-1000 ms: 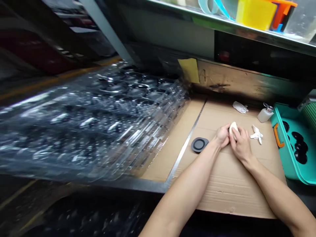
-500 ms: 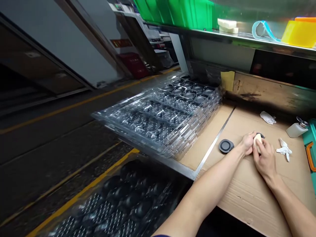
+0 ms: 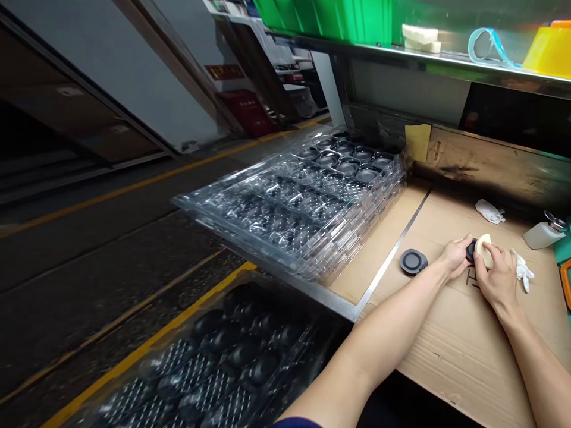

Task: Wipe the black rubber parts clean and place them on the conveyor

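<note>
Here, seen from above, two bare hands meet over a cardboard sheet (image 3: 441,339) on a workbench. The left hand (image 3: 457,258) has its fingers closed on the left edge of a small dark round part (image 3: 470,249), held near the right side of the sheet. The right hand (image 3: 497,273) grips a cream-coloured pad (image 3: 483,247) between thumb and fingers, and the pad overlaps the right side of the part; whether it presses on the surface cannot be told. A grey disc with a ringed face (image 3: 413,261) lies flat near the left wrist. Just beyond the right hand is a limp white glove-like cloth (image 3: 525,273), partly hidden by the fingers. Farther back sit a crumpled white wad (image 3: 489,211) and, to its right, a white bottle with a metal top (image 3: 541,235). On the left, stacked clear plastic trays (image 3: 294,220) with dark round shapes in rows overhang the bench edge. Above, a shelf (image 3: 450,61) carries a green bin (image 3: 330,21), pale blocks (image 3: 420,38) and a yellow container (image 3: 548,52).
</note>
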`<state>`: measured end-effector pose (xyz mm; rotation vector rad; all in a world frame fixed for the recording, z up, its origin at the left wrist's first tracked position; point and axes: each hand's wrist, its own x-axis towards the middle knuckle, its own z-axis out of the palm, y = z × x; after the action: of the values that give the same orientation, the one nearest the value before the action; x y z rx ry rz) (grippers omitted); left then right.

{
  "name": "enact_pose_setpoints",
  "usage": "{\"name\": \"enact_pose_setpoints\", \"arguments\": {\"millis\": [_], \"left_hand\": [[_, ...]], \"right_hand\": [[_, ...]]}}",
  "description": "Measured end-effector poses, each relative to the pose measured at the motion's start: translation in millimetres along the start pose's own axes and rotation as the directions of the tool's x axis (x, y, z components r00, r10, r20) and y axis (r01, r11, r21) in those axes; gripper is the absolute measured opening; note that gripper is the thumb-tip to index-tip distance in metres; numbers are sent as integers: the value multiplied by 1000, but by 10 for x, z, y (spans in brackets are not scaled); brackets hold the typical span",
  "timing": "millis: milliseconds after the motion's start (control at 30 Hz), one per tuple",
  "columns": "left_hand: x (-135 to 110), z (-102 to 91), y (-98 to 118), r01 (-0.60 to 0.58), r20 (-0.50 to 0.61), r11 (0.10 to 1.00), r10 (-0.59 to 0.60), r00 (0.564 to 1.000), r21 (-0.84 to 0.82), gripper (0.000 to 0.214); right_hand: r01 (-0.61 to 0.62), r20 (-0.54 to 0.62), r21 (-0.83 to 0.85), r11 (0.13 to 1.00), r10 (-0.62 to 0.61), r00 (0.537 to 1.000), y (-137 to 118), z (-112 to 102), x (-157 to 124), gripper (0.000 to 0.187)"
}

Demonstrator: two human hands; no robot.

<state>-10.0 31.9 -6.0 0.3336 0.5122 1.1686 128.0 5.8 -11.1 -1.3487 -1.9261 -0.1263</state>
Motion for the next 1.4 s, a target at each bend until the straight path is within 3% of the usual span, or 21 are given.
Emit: {"name": "enact_pose_setpoints", "arguments": {"millis": [100,167,267,400,500,633,700,800,967,1100,1200,1400], "left_hand": [[-4,26,0,-44,-3,999,44,999,-3,27],[-5,47,5,-42,-26,999,41,999,-1,28],[-19,71,0,-7,-54,1000,7,999,-5,30],[-80,90,-67,47,46,998,-45,998,-38,33],[-118,97,-117,39,64,998,-35,997,-58,33],[-129,111,-138,86,52,996,-84,995,-35,39],[-134,123,-150,79,34,996,-77,996,-50,40],[-148,137,-187,48,5,996,-47,999,-81,36],[-119,127,-231,20,-1,998,-20,1000,-56,35],[-63,97,-213,-54,-76,998,52,996,-33,35],[-38,99,-237,-83,-85,996,79,993,-45,34],[30,122,-353,-117,-54,991,114,992,-66,34]], "right_hand": [[-162,96,97,982,153,984,27,-97,2,66],[-335,168,157,929,309,936,53,-126,13,83],[-438,215,259,861,391,895,62,-102,33,83],[-243,66,321,915,234,970,-75,-53,36,46],[-142,8,240,960,144,990,-154,-34,74,35],[-250,-78,175,952,267,961,-120,-15,102,39],[-276,-66,202,940,294,953,-118,-1,82,39],[-217,-24,225,950,228,973,-149,10,64,39],[-191,-111,114,975,204,973,-124,-18,57,41],[-137,-61,59,989,140,988,-53,-33,-49,45],[-166,-35,47,985,168,985,-14,-48,-64,49],[-226,-115,94,970,236,965,-126,16,36,55]]}}
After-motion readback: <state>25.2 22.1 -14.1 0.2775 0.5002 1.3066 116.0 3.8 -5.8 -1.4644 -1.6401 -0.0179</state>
